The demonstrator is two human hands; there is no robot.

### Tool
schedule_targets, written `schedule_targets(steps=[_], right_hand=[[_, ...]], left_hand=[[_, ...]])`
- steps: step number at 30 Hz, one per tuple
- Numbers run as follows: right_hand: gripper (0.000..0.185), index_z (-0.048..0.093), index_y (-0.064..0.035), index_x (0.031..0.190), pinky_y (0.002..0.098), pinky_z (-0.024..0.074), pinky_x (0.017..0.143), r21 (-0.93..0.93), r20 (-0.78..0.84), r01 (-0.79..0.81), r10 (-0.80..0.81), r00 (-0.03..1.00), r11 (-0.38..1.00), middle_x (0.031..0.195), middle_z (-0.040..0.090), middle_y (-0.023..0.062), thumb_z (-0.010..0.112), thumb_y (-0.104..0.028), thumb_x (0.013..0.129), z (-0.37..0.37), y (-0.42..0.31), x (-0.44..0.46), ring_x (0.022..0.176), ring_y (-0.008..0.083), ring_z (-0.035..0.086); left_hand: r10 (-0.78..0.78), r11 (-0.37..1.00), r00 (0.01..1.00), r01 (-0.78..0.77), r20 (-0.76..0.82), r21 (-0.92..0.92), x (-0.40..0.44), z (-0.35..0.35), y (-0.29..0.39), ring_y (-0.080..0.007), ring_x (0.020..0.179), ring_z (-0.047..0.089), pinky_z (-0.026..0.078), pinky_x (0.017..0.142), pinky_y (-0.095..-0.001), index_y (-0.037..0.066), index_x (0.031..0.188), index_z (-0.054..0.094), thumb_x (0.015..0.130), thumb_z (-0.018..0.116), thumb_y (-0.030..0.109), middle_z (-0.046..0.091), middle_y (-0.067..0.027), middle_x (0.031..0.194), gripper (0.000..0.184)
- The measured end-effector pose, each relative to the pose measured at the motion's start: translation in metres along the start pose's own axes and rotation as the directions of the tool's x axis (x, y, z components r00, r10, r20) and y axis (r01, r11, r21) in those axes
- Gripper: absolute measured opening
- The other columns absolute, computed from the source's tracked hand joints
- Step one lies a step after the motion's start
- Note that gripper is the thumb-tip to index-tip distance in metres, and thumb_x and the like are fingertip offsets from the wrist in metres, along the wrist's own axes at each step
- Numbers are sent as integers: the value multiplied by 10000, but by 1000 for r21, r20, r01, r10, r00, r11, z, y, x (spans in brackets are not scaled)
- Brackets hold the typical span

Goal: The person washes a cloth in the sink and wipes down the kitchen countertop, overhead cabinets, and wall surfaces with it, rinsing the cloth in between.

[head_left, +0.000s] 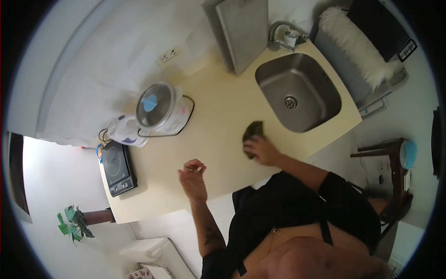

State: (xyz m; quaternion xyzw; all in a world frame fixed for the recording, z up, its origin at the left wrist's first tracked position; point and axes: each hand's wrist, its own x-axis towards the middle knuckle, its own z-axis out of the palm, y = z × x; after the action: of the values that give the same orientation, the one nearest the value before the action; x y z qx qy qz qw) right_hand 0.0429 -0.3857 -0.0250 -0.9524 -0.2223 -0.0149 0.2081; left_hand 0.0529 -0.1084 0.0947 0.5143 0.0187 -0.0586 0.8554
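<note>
My right hand (262, 149) presses a dark green cloth (254, 132) onto the cream countertop (213, 125), close to the near corner of the sink. The fingers are wrapped over the cloth and hide part of it. To the left, my left hand (193, 180) hovers by the front of the counter with its fingers loosely bent and slightly apart. Nothing shows in it, and a ring seems to be on one finger. The steel sink (332, 109) lies beyond my right hand, and a faucet (275, 35) stands behind it.
A pot with a glass lid (160, 109) and a cord stands at the back left, beside a white appliance (124, 130). A black induction cooktop (118, 167) sits at the left end. A grey board (244, 35) leans on the wall. A plant (74, 223) is beyond the left edge.
</note>
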Motion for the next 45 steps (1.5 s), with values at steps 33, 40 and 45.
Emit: schedule_targets(steps=[33,40,45], right_hand=[[370,534,-62,1084,356,453,849,914,404,-348,379,833,-210,1054,633,111,524,-357,860,-208,391,105,926,226,612],[453,585,-17,1049,321,446,820,973,229,-232,248,941,-16,980,647,93,564,-428,859,-204,383,84,940,174,598],[421,658,-19,921,275,436,749,895,160,-270,311,937,354,890,643,52,637,-429,825,-156,418,57,824,132,579]], left_hand=[[141,505,978,-207,157,838,218,371,-277,-300,833,651,487,753,-356,33,1094,633,848,625,330,663,-183,969,386],[214,751,959,-282,184,598,256,379,-289,-101,754,587,463,685,-254,7,1076,633,903,577,187,654,-59,855,257],[152,987,984,-156,-96,-38,250,379,-282,-127,790,586,471,739,-294,-14,998,642,890,588,234,651,-64,853,276]])
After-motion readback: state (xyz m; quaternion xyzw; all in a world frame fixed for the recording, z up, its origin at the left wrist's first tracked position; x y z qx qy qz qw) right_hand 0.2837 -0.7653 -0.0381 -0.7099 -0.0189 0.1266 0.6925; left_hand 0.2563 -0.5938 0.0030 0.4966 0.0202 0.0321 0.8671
